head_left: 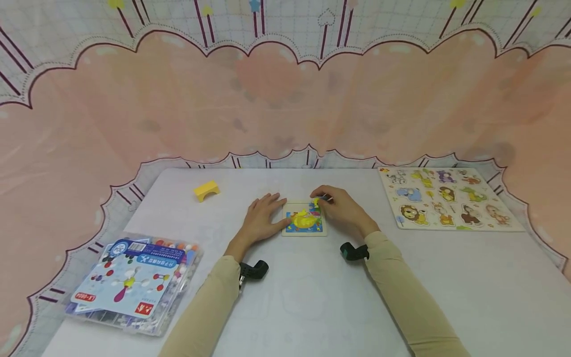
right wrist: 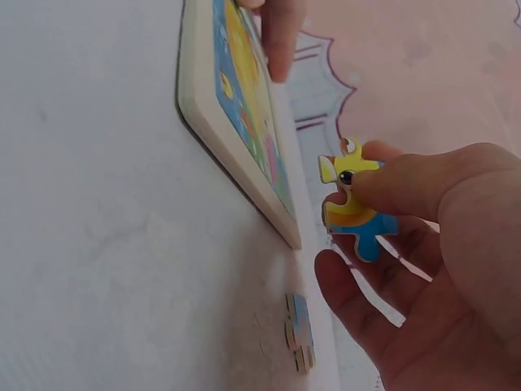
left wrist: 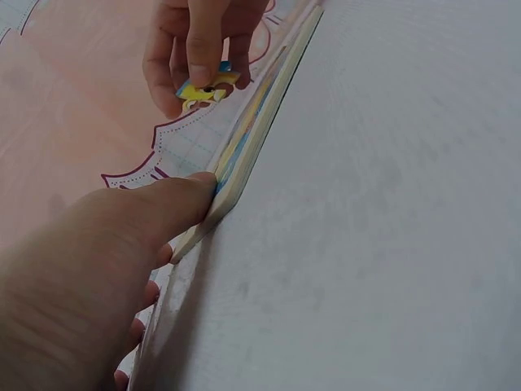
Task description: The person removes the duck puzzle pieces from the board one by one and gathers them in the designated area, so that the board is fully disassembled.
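Note:
A small wooden tray puzzle [head_left: 305,234] with a yellow duck picture lies on the table between the hands. My left hand [head_left: 262,220] rests at its left side, fingers spread. Its thumb [left wrist: 183,199] presses on the puzzle's edge. In the right hand [head_left: 342,209], a yellow and blue jigsaw piece [right wrist: 358,199] with a black eye is pinched between thumb and fingers. That hand is raised over the puzzle's upper right corner. On the table beside the puzzle, a loose jigsaw piece [right wrist: 299,334] shows below the right hand in the right wrist view.
A yellow arch block [head_left: 206,190] stands at the back left. At the front left is a clear plastic case [head_left: 153,325] of colored parts with a blue printed card [head_left: 129,277] on top. An animal puzzle board [head_left: 459,229] lies at the right.

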Motion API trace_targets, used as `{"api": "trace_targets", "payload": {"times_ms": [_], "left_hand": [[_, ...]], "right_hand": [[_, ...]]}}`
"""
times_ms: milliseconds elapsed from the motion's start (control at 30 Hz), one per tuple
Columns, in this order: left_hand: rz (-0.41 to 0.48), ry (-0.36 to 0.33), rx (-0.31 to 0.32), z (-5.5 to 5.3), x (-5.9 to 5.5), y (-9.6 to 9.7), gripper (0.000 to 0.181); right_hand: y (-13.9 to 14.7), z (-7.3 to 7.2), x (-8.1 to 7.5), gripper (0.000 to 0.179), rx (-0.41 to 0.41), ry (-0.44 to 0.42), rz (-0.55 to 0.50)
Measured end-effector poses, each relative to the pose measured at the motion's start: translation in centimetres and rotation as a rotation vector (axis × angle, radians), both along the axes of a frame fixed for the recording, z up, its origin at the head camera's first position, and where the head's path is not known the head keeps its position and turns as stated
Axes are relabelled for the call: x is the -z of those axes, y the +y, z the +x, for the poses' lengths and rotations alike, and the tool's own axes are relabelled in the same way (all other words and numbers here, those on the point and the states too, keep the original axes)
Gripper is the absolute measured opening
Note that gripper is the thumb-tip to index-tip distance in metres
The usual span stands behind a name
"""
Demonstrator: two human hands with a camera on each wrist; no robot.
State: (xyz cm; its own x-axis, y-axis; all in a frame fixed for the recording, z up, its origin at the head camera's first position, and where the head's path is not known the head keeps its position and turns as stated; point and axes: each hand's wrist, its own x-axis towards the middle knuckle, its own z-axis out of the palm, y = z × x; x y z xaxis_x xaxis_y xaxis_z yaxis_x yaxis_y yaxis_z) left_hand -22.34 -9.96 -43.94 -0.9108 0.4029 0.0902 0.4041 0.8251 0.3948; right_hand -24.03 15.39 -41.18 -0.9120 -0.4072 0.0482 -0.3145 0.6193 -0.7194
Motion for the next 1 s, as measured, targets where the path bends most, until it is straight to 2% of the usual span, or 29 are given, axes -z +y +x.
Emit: {"api": "trace_targets", "payload": {"times_ms": [133, 400, 733, 1000], "left_hand": [[0.009, 0.014, 0.001, 0.1, 0.0, -0.1, 0.063], [0.029, 0.013, 0.014, 0.3, -0.1, -0.2, 0.064], [0.023, 0.018, -0.004, 0.1, -0.1, -0.4, 0.063], [0.029, 0.001, 0.009, 0.3, 0.0, -0.3, 0.062]], "right_hand": [[0.5, -0.2, -0.1, 0.024, -0.006, 0.025, 0.005], [2.3, -0.5, 0.0, 0.024, 0.038, -0.007, 0.016], [3.9, -1.2, -0.2, 0.023, 0.032, -0.038, -0.006], [5.4, -0.7, -0.2, 0.023, 0.042, -0.048, -0.009]]}}
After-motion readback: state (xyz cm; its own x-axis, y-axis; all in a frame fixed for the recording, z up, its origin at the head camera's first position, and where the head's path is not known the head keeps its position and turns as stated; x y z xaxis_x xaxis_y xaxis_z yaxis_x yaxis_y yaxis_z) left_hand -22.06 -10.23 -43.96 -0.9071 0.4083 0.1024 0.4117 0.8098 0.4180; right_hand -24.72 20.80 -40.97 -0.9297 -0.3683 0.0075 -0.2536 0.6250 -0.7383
